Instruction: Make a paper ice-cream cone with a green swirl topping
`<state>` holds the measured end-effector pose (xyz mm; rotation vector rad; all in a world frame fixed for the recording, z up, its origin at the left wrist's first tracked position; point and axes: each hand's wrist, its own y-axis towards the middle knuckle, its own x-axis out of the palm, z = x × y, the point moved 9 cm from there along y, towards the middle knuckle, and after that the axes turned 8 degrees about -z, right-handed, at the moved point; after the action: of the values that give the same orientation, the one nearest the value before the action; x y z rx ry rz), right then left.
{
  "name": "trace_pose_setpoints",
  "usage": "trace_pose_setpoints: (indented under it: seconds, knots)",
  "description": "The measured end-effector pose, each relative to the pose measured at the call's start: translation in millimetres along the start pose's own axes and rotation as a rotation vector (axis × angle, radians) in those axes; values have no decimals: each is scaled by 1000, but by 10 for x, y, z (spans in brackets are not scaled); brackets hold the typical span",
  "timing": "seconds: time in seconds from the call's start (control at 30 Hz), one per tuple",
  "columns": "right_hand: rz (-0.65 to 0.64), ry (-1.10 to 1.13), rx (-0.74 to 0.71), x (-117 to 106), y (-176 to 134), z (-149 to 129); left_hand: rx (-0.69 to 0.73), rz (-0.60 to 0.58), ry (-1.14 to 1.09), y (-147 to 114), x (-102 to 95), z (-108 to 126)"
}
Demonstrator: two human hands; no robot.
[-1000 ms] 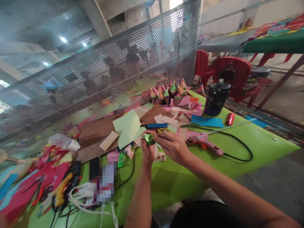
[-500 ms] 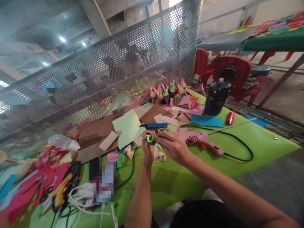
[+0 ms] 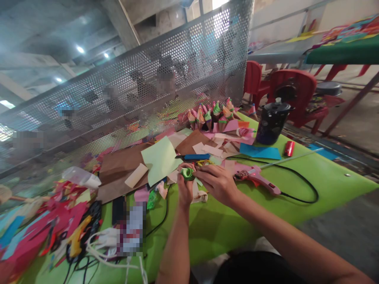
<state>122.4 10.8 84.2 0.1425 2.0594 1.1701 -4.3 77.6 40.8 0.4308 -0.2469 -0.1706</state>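
Observation:
Fingers of my left hand (image 3: pixel 184 188) are wrapped round a small green paper curl (image 3: pixel 187 173), its rolled opening facing up towards me. My right hand (image 3: pixel 218 182) is closed at the curl's right side, thumb and fingertips pinched against its edge; how much of the paper they grip is hidden. Just beyond both hands lies a blue-handled cutter (image 3: pixel 196 157). A pink glue gun (image 3: pixel 260 178), with a small red light on it, rests to the right of my right hand. Below the curl sits a rolled scrap of cream paper (image 3: pixel 202 196).
A pale green sheet (image 3: pixel 160 159) and brown card (image 3: pixel 118 169) cover the table's middle. Several paper cones (image 3: pixel 219 112) stand at the back. A dark jug (image 3: pixel 271 124) and a red cylinder (image 3: pixel 289 148) are on the right. Scissors, cables and coloured scraps (image 3: pixel 38 244) crowd the left.
The view has shifted slightly, so everything sits a little further right. Both hands keep nearly the same hold, and the green curl's opening looks slightly turned.

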Motion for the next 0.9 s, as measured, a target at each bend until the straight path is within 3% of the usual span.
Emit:
trace_pose_setpoints:
  seconds: [0.6,0.9]
  knots:
    - [24,28,9,21,20,26,-44,-23,45,-12,9,-10]
    - [-50,-91,-60,-7,97,-31,-40,-58,46,6,49,4]
